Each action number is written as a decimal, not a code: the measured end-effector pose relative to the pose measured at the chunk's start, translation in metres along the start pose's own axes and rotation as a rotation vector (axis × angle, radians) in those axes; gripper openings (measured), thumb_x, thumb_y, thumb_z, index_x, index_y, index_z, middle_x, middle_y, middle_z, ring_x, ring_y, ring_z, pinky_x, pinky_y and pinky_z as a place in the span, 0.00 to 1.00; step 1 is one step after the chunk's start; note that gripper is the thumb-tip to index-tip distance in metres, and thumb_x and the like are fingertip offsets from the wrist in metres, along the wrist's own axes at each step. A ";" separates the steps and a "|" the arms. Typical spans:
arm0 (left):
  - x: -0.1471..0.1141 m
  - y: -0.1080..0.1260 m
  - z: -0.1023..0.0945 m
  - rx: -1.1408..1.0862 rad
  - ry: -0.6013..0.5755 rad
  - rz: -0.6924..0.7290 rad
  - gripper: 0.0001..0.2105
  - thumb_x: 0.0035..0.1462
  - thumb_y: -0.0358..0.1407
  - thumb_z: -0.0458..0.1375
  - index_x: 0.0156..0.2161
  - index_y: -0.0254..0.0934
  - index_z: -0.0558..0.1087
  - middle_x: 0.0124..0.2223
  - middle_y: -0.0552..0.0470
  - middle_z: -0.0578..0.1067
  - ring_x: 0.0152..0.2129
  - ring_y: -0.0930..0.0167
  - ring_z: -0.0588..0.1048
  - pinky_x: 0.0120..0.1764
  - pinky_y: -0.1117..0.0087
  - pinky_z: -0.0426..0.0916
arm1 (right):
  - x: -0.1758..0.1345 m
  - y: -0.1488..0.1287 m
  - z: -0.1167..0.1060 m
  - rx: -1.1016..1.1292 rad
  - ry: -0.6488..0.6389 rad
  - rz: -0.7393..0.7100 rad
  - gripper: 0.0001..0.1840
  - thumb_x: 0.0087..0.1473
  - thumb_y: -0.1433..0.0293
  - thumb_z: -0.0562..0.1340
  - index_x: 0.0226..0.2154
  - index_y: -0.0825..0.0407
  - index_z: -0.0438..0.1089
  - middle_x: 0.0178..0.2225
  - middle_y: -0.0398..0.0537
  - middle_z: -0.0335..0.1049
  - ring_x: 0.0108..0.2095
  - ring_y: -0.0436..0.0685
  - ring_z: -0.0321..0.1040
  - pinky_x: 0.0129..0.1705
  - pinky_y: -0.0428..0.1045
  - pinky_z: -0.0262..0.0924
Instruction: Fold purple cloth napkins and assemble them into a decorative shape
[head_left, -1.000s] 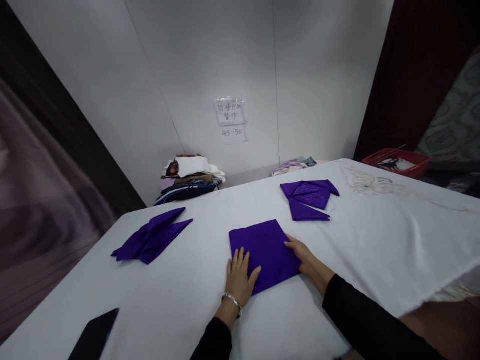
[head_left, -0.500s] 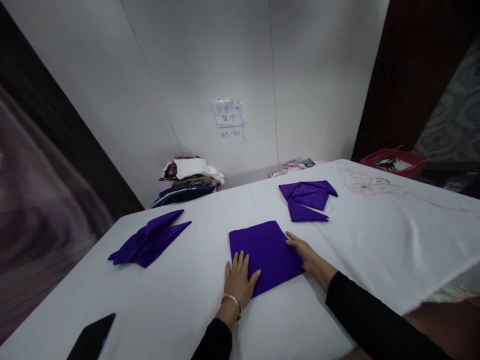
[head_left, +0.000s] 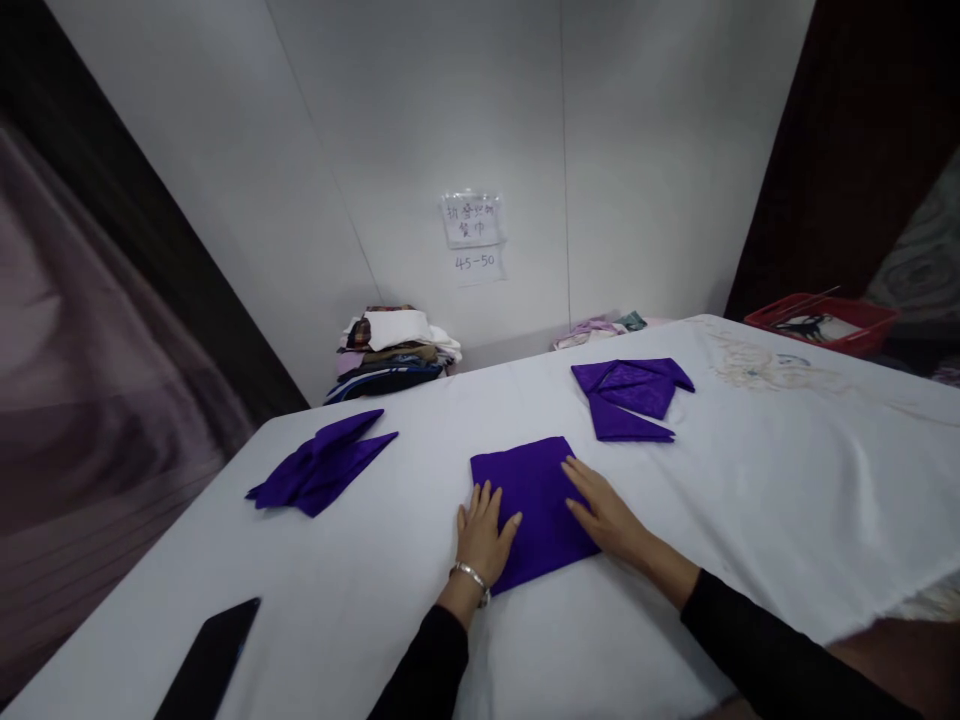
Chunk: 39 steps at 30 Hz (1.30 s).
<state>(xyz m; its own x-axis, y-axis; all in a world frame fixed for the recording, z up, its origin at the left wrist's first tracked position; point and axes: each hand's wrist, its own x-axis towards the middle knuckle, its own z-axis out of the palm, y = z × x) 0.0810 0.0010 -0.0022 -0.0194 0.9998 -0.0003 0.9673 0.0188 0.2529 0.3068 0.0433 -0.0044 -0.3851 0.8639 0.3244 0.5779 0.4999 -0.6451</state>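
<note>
A purple cloth napkin (head_left: 536, 515), folded into a square, lies flat on the white tablecloth (head_left: 360, 610) in front of me. My left hand (head_left: 484, 540) rests on its left edge, fingers spread and palm down, a silver bracelet at the wrist. On the napkin's right side lies my right hand (head_left: 604, 510), its fingers stretched over the cloth and apart. Beyond to the left is a purple napkin folded into points (head_left: 322, 465). Another folded purple napkin (head_left: 634, 395), with pointed ends, sits at the back right.
A black flat device (head_left: 210, 660) lies at the front left. Stacked folded clothes (head_left: 394, 355) stand behind the table's far edge, with more cloth (head_left: 596, 330) to their right. A red basket (head_left: 862, 330) holding scissors is at the far right. Paper signs (head_left: 474, 235) hang on the wall.
My right hand has moved from the napkin's right edge onto its top, fingers now flat. My left hand stays on the left edge. The whole view has shifted slightly.
</note>
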 end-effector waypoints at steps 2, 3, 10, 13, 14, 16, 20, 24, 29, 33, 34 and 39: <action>0.008 -0.001 -0.002 0.058 0.024 0.011 0.28 0.59 0.49 0.39 0.60 0.36 0.52 0.64 0.45 0.48 0.61 0.63 0.42 0.58 0.51 0.40 | -0.005 -0.008 0.005 -0.137 -0.140 -0.092 0.30 0.57 0.60 0.51 0.60 0.48 0.48 0.63 0.48 0.42 0.62 0.58 0.37 0.60 0.60 0.34; 0.012 -0.002 -0.002 0.087 0.027 0.016 0.29 0.58 0.49 0.40 0.60 0.35 0.53 0.64 0.45 0.48 0.61 0.62 0.41 0.59 0.51 0.40 | -0.008 -0.010 0.008 -0.194 -0.197 -0.111 0.30 0.57 0.58 0.51 0.60 0.48 0.48 0.62 0.50 0.42 0.62 0.59 0.36 0.60 0.61 0.33; 0.023 -0.009 0.004 0.088 0.001 -0.030 0.32 0.58 0.52 0.37 0.60 0.31 0.51 0.64 0.44 0.49 0.61 0.62 0.43 0.59 0.52 0.40 | -0.015 0.000 0.024 -0.361 -0.356 -0.103 0.33 0.57 0.51 0.45 0.60 0.50 0.49 0.62 0.54 0.41 0.62 0.62 0.34 0.59 0.63 0.30; 0.017 -0.007 -0.002 0.023 0.009 -0.062 0.31 0.58 0.51 0.38 0.61 0.31 0.50 0.64 0.43 0.48 0.61 0.62 0.43 0.59 0.51 0.42 | -0.013 0.000 0.018 -0.345 -0.407 -0.060 0.35 0.57 0.49 0.45 0.60 0.50 0.48 0.63 0.54 0.40 0.62 0.62 0.33 0.60 0.63 0.30; 0.011 -0.006 -0.004 0.007 0.024 -0.052 0.31 0.58 0.50 0.38 0.61 0.31 0.50 0.64 0.43 0.47 0.61 0.62 0.43 0.59 0.51 0.42 | -0.010 -0.002 0.015 -0.330 -0.427 -0.044 0.35 0.57 0.49 0.44 0.60 0.50 0.47 0.63 0.54 0.39 0.62 0.62 0.33 0.60 0.62 0.31; -0.004 -0.004 -0.008 -0.009 0.050 0.024 0.30 0.58 0.50 0.39 0.60 0.33 0.51 0.64 0.44 0.48 0.61 0.63 0.43 0.59 0.51 0.40 | -0.003 -0.008 0.009 -0.296 -0.447 -0.035 0.35 0.57 0.49 0.42 0.61 0.50 0.46 0.63 0.53 0.38 0.62 0.61 0.33 0.60 0.61 0.32; -0.044 0.000 -0.004 -0.010 0.016 0.212 0.31 0.57 0.52 0.40 0.61 0.35 0.49 0.64 0.45 0.48 0.61 0.63 0.42 0.59 0.51 0.40 | 0.021 -0.033 0.010 -0.249 -0.456 -0.157 0.34 0.58 0.51 0.42 0.61 0.50 0.45 0.63 0.52 0.37 0.63 0.59 0.31 0.60 0.60 0.29; -0.065 0.002 0.006 -0.012 -0.060 0.241 0.35 0.55 0.55 0.41 0.62 0.33 0.47 0.63 0.43 0.50 0.61 0.62 0.43 0.60 0.51 0.40 | 0.049 -0.064 0.038 -0.201 -0.566 -0.365 0.33 0.59 0.52 0.42 0.61 0.52 0.44 0.63 0.52 0.38 0.63 0.57 0.31 0.61 0.59 0.27; -0.065 0.003 0.011 -0.040 -0.094 0.193 0.38 0.53 0.58 0.39 0.62 0.32 0.46 0.64 0.43 0.50 0.61 0.60 0.42 0.60 0.51 0.39 | 0.086 -0.069 0.080 -0.208 -0.721 -0.435 0.37 0.57 0.49 0.43 0.61 0.55 0.44 0.63 0.55 0.39 0.63 0.59 0.32 0.60 0.59 0.26; -0.065 0.004 0.012 -0.044 -0.113 0.185 0.39 0.53 0.59 0.38 0.62 0.32 0.46 0.64 0.43 0.46 0.61 0.60 0.38 0.60 0.51 0.36 | 0.114 -0.055 0.100 -0.251 -0.665 -0.421 0.36 0.58 0.50 0.43 0.61 0.53 0.44 0.63 0.53 0.38 0.63 0.58 0.31 0.60 0.59 0.24; -0.065 0.004 0.012 -0.045 -0.115 0.182 0.39 0.52 0.59 0.38 0.62 0.32 0.46 0.65 0.44 0.44 0.61 0.60 0.38 0.60 0.50 0.36 | 0.119 -0.052 0.103 -0.261 -0.645 -0.412 0.36 0.58 0.50 0.43 0.61 0.54 0.44 0.63 0.53 0.38 0.63 0.58 0.31 0.60 0.59 0.24; -0.065 0.003 0.016 -0.038 -0.105 0.184 0.39 0.52 0.59 0.38 0.62 0.33 0.44 0.65 0.46 0.42 0.61 0.61 0.36 0.60 0.50 0.35 | 0.134 -0.048 0.114 -0.295 -0.585 -0.341 0.38 0.57 0.48 0.43 0.61 0.56 0.44 0.63 0.55 0.37 0.63 0.60 0.31 0.60 0.60 0.24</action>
<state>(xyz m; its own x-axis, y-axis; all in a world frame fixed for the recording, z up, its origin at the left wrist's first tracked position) 0.0894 -0.0643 -0.0167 0.1846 0.9815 -0.0513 0.9419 -0.1618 0.2944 0.1452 0.1284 -0.0091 -0.8512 0.5249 -0.0018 0.4951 0.8017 -0.3348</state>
